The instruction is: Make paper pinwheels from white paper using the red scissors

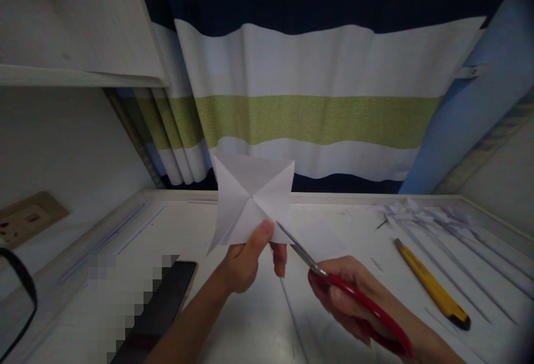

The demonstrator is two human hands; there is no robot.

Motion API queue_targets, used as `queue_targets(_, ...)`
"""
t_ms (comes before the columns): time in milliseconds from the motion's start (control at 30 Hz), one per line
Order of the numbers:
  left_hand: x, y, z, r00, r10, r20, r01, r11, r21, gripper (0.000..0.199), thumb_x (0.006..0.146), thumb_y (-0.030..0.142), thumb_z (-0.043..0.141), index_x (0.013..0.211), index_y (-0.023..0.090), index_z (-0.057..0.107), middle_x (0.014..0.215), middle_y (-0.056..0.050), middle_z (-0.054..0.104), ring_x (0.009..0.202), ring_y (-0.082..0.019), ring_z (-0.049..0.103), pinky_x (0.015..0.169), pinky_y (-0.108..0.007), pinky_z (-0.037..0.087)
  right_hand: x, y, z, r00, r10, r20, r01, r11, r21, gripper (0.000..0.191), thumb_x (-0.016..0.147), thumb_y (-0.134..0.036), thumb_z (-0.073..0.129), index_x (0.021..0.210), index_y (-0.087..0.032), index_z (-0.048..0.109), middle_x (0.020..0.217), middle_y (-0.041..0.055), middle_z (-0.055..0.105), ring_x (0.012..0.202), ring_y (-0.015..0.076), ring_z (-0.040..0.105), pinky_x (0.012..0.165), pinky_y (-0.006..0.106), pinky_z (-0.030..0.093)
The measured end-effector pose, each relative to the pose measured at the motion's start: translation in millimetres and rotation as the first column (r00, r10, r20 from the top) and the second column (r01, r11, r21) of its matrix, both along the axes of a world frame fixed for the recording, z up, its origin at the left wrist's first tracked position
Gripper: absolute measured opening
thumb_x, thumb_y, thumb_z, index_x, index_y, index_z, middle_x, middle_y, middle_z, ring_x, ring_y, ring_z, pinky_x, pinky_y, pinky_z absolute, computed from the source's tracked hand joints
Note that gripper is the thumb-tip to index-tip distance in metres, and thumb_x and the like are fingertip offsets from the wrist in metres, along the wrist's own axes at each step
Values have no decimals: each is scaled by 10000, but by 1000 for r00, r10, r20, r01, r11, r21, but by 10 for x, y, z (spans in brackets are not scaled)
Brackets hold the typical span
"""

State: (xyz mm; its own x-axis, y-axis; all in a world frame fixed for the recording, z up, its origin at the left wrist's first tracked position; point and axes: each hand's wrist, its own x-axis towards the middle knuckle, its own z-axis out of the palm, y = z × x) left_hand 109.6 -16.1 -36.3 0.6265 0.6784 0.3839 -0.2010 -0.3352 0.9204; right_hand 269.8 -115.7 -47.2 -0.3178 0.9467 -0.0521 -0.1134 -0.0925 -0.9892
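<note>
A square of white paper (271,186) with diagonal creases is held up above the table by my left hand (250,252), its thumb pressed on the lower part of the sheet. One slit runs in at the lower left corner. My right hand (354,291) is closed around the red handles of a pair of scissors (302,252). Their blades lie at the lower right corner of the paper, pointing toward its centre. Below the left hand, a thin white stick (292,311) extends down toward the table's front.
On the white table (250,319), a yellow cutter (431,283) lies at the right, near rolled paper sticks (454,258) and crumpled white paper (413,211). A dark phone (167,297) lies at the left. A striped curtain (317,119) hangs behind.
</note>
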Motion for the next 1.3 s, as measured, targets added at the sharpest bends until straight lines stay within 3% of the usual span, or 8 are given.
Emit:
queue_targets(433, -9, 11, -38, 999, 38, -30, -38, 999, -14, 543, 856, 420, 271, 454, 163, 531, 381, -27, 538, 519, -147, 570, 602, -253, 451, -11, 3, -1, 999, -2, 34, 1, 999, 33, 430, 702, -562, 517, 581, -158, 436, 356, -102, 319, 256, 13, 227, 242, 136, 132)
queue_targets(667, 13, 1, 3, 1000, -5, -9, 5, 1000, 8, 551, 856, 429, 269, 457, 156, 534, 376, -19, 529, 462, -129, 540, 595, -253, 451, -21, -7, 8, 999, 34, 27, -34, 999, 18, 444, 701, -585, 500, 685, -145, 442, 512, -81, 353, 334, -1, 265, 289, 118, 192)
queue_targets(900, 5, -2, 12, 998, 24, -61, -23, 1000, 22, 550, 855, 428, 264, 447, 164, 522, 386, -29, 527, 536, -151, 559, 650, -264, 450, -4, 18, 38, 993, 85, 86, -91, 993, 71, 461, 711, -610, 458, 701, -151, 416, 517, -74, 355, 381, 15, 273, 337, 134, 218)
queue_targets(1133, -2, 5, 34, 999, -19, -48, 21, 999, 43, 535, 869, 377, 269, 448, 159, 517, 402, -13, 519, 473, -122, 526, 617, -245, 440, 21, 20, 45, 983, 125, 137, -139, 985, 103, 449, 739, -601, 433, 719, -154, 396, 549, -57, 357, 417, 30, 281, 364, 151, 227)
queue_targets(1300, -30, 12, 50, 992, 66, -107, -52, 990, 132, 529, 861, 394, 296, 432, 164, 503, 407, -6, 513, 479, -114, 512, 626, -231, 433, 9, 10, 70, 981, 109, 158, -125, 988, 93, 459, 727, -612, 436, 709, -157, 386, 557, -56, 348, 430, 35, 282, 369, 153, 225)
